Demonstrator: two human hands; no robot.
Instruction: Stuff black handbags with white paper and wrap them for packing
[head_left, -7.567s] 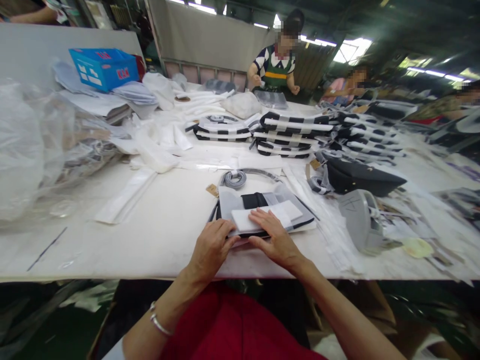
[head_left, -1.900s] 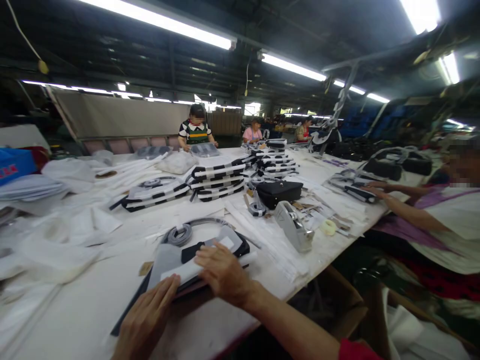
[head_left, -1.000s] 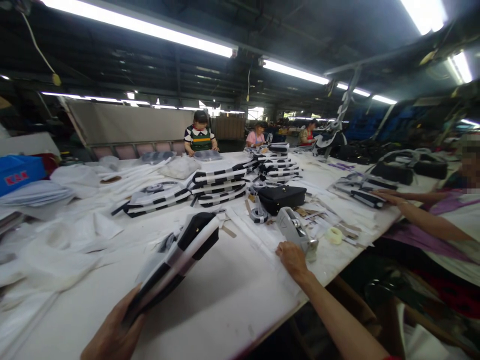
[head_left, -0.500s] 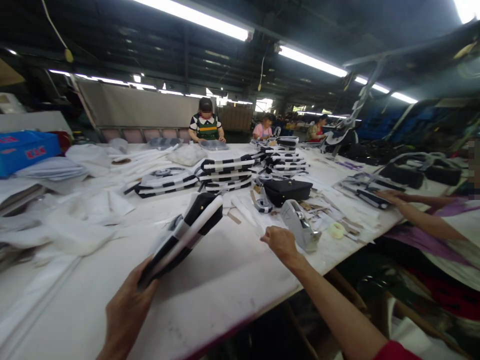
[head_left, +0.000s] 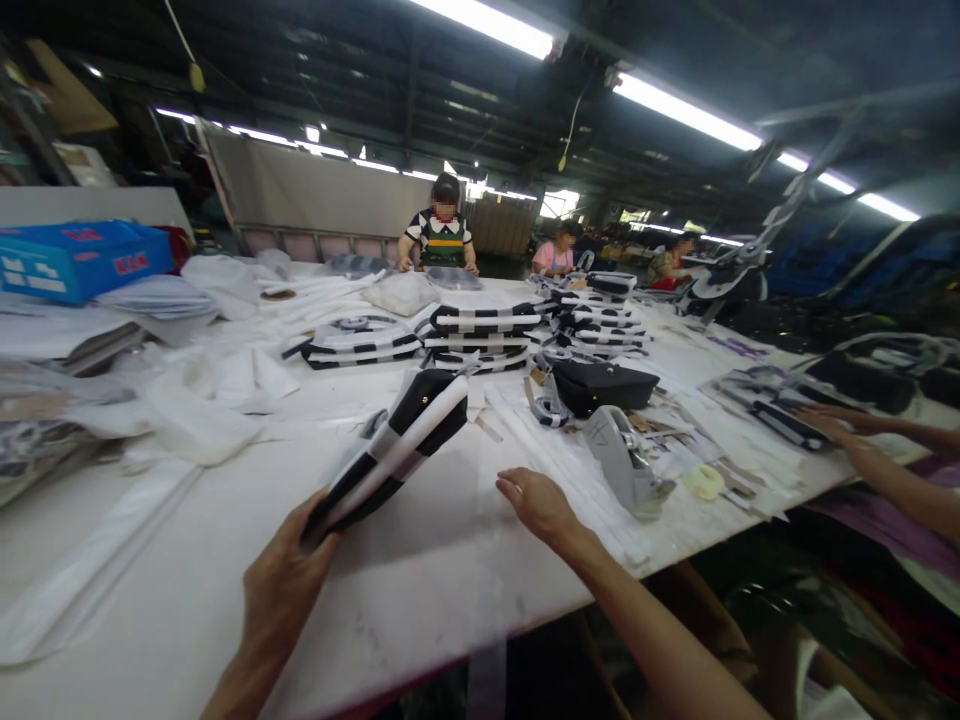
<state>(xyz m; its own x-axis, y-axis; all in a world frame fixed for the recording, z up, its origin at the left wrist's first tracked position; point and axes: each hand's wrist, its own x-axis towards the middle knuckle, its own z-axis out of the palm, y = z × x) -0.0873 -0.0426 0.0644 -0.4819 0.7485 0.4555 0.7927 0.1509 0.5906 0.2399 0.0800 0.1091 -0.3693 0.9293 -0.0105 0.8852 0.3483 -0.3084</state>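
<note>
In the head view my left hand grips the lower end of a black handbag, which is tilted up above the white table. White padding and pale wrapping run in bands along the bag's edge, and a small gold stud shows near its top. To the right, my right hand has its fingertips pinched together, apart from the bag. A see-through strip of clear tape hangs from about those fingertips past the table's front edge. Just beyond that hand stands a grey tape dispenser.
Wrapped bags are stacked at mid-table, with a black bag nearer. White foam strips and a tape roll lie right. A blue box stands left. A co-worker's hands touch a bag at right; other people work behind.
The view has swung slightly left, so things appear further right. My right hand has moved left from beside the dispenser, and the clear strip now shows below it. My left hand keeps the handbag.
</note>
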